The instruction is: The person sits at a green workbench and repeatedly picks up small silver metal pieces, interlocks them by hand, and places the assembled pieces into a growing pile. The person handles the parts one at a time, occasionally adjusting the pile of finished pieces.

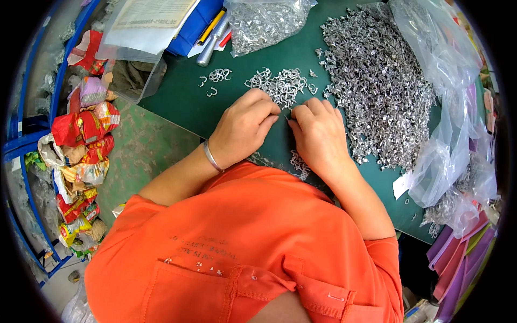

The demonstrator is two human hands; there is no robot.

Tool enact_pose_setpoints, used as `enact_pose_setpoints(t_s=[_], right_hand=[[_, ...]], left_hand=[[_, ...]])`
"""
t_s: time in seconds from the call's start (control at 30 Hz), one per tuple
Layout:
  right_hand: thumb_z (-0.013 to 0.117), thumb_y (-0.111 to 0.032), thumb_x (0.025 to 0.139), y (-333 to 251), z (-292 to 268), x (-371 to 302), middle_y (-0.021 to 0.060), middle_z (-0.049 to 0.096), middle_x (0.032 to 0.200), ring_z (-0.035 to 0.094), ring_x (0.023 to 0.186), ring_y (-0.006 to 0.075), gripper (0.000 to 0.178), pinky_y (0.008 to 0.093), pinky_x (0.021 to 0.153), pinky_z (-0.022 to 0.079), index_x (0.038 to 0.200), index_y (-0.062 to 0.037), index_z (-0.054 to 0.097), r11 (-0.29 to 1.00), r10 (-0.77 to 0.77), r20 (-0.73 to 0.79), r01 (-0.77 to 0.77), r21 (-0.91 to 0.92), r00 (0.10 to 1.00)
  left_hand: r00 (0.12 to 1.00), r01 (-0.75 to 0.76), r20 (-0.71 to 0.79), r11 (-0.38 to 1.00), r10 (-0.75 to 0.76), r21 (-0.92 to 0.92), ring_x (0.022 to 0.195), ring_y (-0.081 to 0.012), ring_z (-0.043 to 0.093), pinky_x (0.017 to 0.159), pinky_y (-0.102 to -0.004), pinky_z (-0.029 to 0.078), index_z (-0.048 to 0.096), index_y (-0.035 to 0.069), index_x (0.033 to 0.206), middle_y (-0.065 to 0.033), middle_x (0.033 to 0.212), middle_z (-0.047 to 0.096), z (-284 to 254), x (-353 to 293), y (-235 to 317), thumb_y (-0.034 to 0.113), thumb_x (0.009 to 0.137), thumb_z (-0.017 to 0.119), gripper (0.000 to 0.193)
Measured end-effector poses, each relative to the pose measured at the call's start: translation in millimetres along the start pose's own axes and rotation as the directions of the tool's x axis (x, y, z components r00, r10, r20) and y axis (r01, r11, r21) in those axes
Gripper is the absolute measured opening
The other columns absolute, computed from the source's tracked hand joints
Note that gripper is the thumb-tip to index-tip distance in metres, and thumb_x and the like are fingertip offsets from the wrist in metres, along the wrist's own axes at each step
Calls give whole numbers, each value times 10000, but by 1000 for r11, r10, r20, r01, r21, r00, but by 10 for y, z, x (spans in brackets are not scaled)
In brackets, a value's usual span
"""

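My left hand (243,127), with a silver bangle (212,157) on its wrist, rests at the green table's near edge. Its fingers are curled and pinched together. Facing it, my right hand (321,133) is bent inward in a similar pinch, a small gap between the two. Whatever sits in the fingertips is too small or too hidden to name. Just beyond them lies a pile of small C-shaped silvery metal clips (283,85). A smaller cluster of clips (219,75) is farther left. More clips (300,164) show beneath my right wrist.
A large heap of small shiny metal pieces (377,81) covers the table's right side, with clear plastic bags (439,59) beside it. At the back are a filled bag (266,24), a blue box (195,27) and pens. Left stand a clear bin (153,81) and colourful wrappers (89,126).
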State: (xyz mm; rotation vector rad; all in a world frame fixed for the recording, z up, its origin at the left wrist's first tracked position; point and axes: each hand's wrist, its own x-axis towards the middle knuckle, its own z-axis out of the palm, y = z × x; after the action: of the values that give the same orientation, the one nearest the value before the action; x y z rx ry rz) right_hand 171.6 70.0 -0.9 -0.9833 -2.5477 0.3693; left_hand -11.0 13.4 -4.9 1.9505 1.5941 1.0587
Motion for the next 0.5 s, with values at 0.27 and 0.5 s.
enact_pose_setpoints(t_s=[0.27,0.5], right_hand=[[631,-29,725,72,6,5,101,556,886,562,864,294,120,397,733,445,831,-57,583,993,-118,20,118,18,993],[600,13,762,235,-52,130,119,575,851,580,818,321,99,430,711,471,846,-39,601,988,-89,-138,105,112,986]], left_hand=[[999,-39,-9,999,39,-3,895,-299,618,769,-358,513,661,12,981,-125,971,612,15,4,28,-41,784,705,208],[1000,-13,25,999,12,37,918,-308,611,805,-371,505,657,6,978,-122,986,607,16,9,11,-21,774,725,217]])
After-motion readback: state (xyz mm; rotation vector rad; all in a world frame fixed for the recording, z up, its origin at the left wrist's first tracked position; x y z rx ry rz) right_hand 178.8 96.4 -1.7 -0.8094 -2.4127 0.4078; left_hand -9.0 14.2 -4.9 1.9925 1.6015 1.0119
